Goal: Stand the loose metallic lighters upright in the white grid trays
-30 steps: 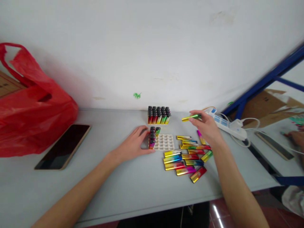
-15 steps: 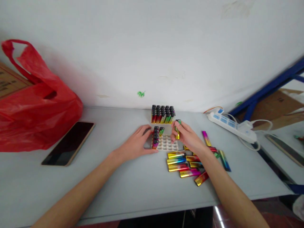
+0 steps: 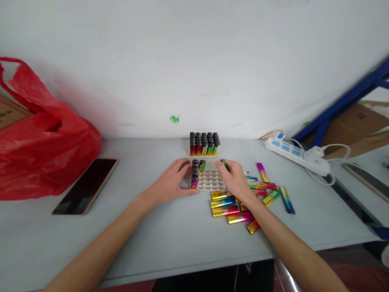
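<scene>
A pale lighter tray (image 3: pixel 209 182) with rows of round-edged holes lies in the middle of the table. Along its left side stands a column of black-topped lighters (image 3: pixel 195 173), and one green lighter (image 3: pixel 202 166) stands beside the column's far end. My left hand (image 3: pixel 170 182) spans the tray's left end, thumb at the near corner and fingers at the far one, holding it. Pinched in my right hand (image 3: pixel 235 178) is a green lighter (image 3: pixel 224 164), over the tray's far right part; its lower end is hidden by the hand.
Behind the tray stands a full block of lighters (image 3: pixel 204 144). Loose lighters (image 3: pixel 226 211) lie in a pile at the near right, partly under my right forearm. A phone (image 3: pixel 86 186) and a red bag (image 3: pixel 51 146) are at left, a white power strip (image 3: pixel 296 154) at right.
My right hand has turned palm-down and come lower over the tray's right side with the green lighter. My left hand keeps its place at the tray. The camera view has shifted slightly.
</scene>
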Demonstrator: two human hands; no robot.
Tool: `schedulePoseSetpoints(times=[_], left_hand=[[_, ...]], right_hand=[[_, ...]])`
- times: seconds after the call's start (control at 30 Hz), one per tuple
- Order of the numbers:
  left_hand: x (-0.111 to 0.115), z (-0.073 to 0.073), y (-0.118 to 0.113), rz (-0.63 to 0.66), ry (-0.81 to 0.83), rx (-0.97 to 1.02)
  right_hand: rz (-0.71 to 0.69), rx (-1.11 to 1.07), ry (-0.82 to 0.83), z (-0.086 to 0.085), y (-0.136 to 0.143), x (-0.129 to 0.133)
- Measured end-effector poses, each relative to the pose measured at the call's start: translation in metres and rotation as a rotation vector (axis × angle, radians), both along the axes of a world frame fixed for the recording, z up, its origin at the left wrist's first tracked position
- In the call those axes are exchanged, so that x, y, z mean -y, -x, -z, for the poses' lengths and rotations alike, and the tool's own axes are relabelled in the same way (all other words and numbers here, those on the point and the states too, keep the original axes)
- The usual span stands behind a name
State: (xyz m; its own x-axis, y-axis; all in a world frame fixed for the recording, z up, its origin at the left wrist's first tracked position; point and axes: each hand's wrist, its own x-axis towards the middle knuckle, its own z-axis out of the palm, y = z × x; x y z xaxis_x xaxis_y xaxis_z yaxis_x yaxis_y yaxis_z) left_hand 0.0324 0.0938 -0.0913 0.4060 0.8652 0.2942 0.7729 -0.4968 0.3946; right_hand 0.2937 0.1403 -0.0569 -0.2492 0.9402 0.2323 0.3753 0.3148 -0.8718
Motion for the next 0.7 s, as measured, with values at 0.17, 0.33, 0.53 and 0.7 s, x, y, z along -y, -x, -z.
schedulePoseSetpoints(times=[0.17,0.33,0.53,0.7], left_hand=[[-0.0002,0.0,0.0004,0.012,-0.02,0.006],[-0.0003,0.0,0.0006,0.008,-0.003,0.017],[0.0,-0.0009,0.0002,0.001,0.014,0.023],[0.0,-0.0012,-0.0001,0.001,0.02,0.013]], right_hand=[[-0.041,0.018,-0.048,-0.0053,0.001,0.0038],[-0.009,0.034,-0.1,-0.0037,0.0023,0.0045],[-0.026,0.072,-0.079,-0.003,0.0024,0.0043],[-0.051,0.076,-0.069,-0.0032,0.0014,0.005]])
